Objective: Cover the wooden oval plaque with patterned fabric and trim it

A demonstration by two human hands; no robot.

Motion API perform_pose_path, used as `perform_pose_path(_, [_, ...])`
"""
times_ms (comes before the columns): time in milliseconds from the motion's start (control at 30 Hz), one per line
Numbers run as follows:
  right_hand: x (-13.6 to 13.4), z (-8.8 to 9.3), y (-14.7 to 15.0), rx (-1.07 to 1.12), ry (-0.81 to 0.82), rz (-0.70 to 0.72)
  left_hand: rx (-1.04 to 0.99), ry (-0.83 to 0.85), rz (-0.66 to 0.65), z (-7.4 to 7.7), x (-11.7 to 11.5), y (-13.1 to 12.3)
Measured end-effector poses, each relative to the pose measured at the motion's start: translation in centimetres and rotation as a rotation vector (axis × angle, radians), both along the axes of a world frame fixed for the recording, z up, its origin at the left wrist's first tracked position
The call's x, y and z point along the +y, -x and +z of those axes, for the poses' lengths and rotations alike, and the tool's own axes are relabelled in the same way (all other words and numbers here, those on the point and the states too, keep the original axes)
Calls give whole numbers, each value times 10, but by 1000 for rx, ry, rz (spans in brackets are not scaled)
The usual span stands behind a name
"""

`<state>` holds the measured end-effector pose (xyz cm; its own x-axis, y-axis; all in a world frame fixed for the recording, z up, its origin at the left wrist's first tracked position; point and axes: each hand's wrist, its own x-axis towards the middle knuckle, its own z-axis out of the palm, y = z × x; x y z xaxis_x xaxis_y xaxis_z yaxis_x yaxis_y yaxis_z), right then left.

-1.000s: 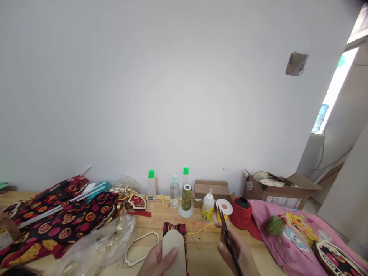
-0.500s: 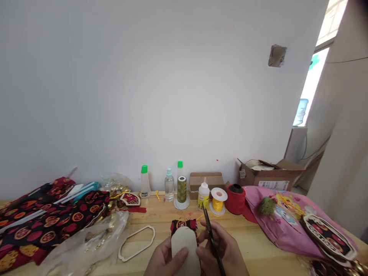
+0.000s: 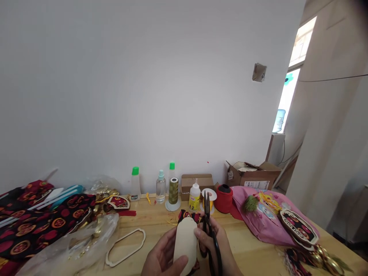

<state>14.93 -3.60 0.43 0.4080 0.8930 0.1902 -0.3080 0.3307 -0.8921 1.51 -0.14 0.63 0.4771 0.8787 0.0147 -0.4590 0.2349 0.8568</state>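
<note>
My left hand (image 3: 163,255) grips a pale, flat panel (image 3: 184,241) with a rounded end, thumb across its lower face. Dark red patterned fabric (image 3: 188,216) shows behind the panel's top edge, and a bit more peeks out at the bottom. In my right hand (image 3: 220,245) is a pair of black scissors (image 3: 212,237), blades pointing up and nearly together. The right thumb rests on the panel's right edge. On the table to the left lies a thin pale frame (image 3: 126,247) with a curvy outline.
Along the wall stand a glue bottle (image 3: 194,197), an olive thread spool (image 3: 173,191), a clear bottle (image 3: 161,188) and a red thread cone (image 3: 224,199). Patterned fabric (image 3: 57,220) and a plastic bag (image 3: 74,245) cover the left. A pink bag (image 3: 264,226) lies right, before a carton (image 3: 253,178).
The view has turned a little right, so the tabletop things sit further left. The scissors now stand more upright in my right hand, and the right thumb has moved up the panel's edge.
</note>
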Motion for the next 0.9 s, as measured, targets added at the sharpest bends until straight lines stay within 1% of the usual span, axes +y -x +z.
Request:
perform_pose_path(67, [0, -1, 3, -12, -2, 1, 28, 11, 8, -2, 2, 0])
perform_pose_path(133, [-1, -1, 4, -42, -5, -7, 17, 63, -1, 0, 5, 2])
perform_pose_path(267, [-4, 2, 2, -152, -3, -22, -110, 235, 0, 12, 7, 9])
perform_pose_path(333, [-6, 3, 2, -213, 20, 3, -148, 294, 47, 18, 8, 12])
perform_pose_path(400, [-8, 4, 6, -231, 30, 58, -177, 331, 87, 20, 10, 14])
perform_pose_path(500, [-10, 2, 16, -190, 18, 143, -229, 386, 123, 20, 12, 14])
perform_pose_path(567, [-10, 2, 22, -193, 21, 131, -242, 421, 128, 18, 11, 11])
perform_pose_path(667, [-8, 5, 23, -183, 39, 87, -216, 427, 63, 17, 4, 7])
perform_pose_path(800, [-9, 16, 11, -155, 107, 62, -120, 364, -52, 17, -3, 7])
perform_pose_path(833, [-10, 19, 8, -157, 119, 47, -73, 337, -61, 18, -2, 8])
perform_pose_path(900, [-11, 26, 2, -164, 138, 41, 53, 238, 2, 21, 4, 12])
